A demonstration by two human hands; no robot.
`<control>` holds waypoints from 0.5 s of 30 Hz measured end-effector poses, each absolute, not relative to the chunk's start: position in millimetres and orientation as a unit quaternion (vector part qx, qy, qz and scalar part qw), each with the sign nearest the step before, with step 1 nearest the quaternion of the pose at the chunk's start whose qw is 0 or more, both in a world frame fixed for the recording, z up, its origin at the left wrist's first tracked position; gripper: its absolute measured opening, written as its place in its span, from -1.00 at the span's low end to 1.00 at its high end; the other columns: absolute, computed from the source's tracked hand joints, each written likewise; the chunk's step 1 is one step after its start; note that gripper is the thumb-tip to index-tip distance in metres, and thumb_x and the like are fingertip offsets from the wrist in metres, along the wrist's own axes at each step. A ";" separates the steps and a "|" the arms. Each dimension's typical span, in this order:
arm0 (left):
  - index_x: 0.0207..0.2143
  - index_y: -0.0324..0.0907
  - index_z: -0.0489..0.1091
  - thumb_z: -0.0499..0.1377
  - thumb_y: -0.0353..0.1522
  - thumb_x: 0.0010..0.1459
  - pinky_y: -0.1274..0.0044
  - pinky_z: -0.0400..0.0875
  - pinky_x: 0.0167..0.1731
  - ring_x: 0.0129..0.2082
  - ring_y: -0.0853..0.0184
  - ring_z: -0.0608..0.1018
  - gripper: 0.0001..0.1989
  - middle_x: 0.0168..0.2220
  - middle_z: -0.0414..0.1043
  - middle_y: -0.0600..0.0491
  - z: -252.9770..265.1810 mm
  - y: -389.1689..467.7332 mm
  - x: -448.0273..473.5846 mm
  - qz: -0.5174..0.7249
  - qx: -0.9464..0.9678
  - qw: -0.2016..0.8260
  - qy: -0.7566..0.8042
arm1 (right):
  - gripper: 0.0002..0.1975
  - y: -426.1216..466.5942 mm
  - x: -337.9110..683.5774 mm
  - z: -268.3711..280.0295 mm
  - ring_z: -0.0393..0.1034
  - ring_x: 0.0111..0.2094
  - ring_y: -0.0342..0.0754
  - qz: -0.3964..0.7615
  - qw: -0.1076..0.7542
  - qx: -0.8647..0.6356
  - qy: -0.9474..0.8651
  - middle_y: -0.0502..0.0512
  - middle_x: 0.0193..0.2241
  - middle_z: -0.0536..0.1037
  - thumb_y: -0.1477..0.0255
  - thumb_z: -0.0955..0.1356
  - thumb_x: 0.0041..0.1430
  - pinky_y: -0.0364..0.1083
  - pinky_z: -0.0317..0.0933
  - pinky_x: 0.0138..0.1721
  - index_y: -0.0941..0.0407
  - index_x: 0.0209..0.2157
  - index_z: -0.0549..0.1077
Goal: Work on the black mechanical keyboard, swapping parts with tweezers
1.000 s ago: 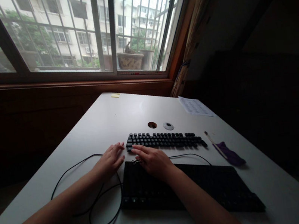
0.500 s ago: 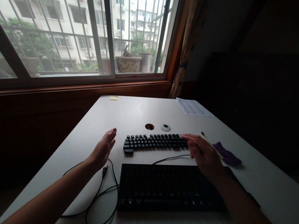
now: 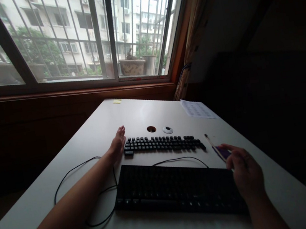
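My left hand (image 3: 117, 145) stands on edge at the left end of several rows of black keycaps (image 3: 160, 144), its fingers stretched out and together. The keycaps lie on the white desk in a keyboard-like layout. In front of them is a black keyboard (image 3: 176, 190), too dark to make out in its middle. My right hand (image 3: 244, 166) is beyond the keyboard's right end, its fingers curled over a purple cloth (image 3: 221, 152) that is mostly hidden under them. A thin pale stick with a dark tip (image 3: 214, 146) lies beside the cloth, its near end at my thumb.
A black cable (image 3: 71, 170) loops on the desk (image 3: 74, 150) at the left, partly beneath my left forearm. Behind the keycaps are a round hole (image 3: 151, 129) and its ring-shaped cover (image 3: 168, 130). A printed paper (image 3: 198, 109) and a yellow note (image 3: 117, 101) lie farther back.
My right hand has moved right and toward me, from the keycaps' right end to the purple cloth. My left hand has shifted right and forward, closer to the keycaps.
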State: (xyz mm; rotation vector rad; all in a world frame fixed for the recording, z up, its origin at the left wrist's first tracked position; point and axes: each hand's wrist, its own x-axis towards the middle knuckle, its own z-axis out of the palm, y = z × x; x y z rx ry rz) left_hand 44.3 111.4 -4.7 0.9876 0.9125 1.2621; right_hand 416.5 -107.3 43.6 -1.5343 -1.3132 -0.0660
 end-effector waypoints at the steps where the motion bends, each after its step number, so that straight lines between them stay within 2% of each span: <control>1: 0.33 -0.03 0.09 -0.19 -0.11 0.42 0.37 -0.12 0.36 0.41 0.32 -0.02 -0.48 0.42 -0.07 0.02 -4.2 110.4 45.1 0.544 0.428 0.604 0.395 | -0.63 -107.6 417.1 42.0 0.23 -0.55 -0.14 -0.013 0.535 -0.644 -0.547 0.12 -0.27 0.57 0.22 0.19 0.39 -0.07 0.16 -0.41 0.11 -0.05 0.50; 6: 0.34 -0.04 0.08 -0.20 -0.10 0.42 0.38 -0.15 0.37 0.42 0.33 -0.05 -0.47 0.42 -0.07 0.03 -4.1 109.8 46.7 0.540 0.435 0.602 0.396 | -0.64 -109.3 418.5 39.6 0.22 -0.56 -0.16 0.000 0.549 -0.632 -0.547 0.13 -0.17 0.57 0.21 0.20 0.38 -0.07 0.16 -0.42 0.10 -0.04 0.49; 15: 0.35 -0.09 0.05 -0.16 -0.07 0.40 0.38 -0.07 0.36 0.40 0.28 0.04 -0.43 0.40 -0.04 -0.06 -13.4 116.7 43.7 0.534 0.434 0.614 0.387 | -0.65 -110.0 420.7 38.8 0.21 -0.59 -0.18 -0.024 0.552 -0.626 -0.550 0.12 -0.22 0.58 0.24 0.19 0.39 -0.10 0.16 -0.48 0.10 -0.05 0.50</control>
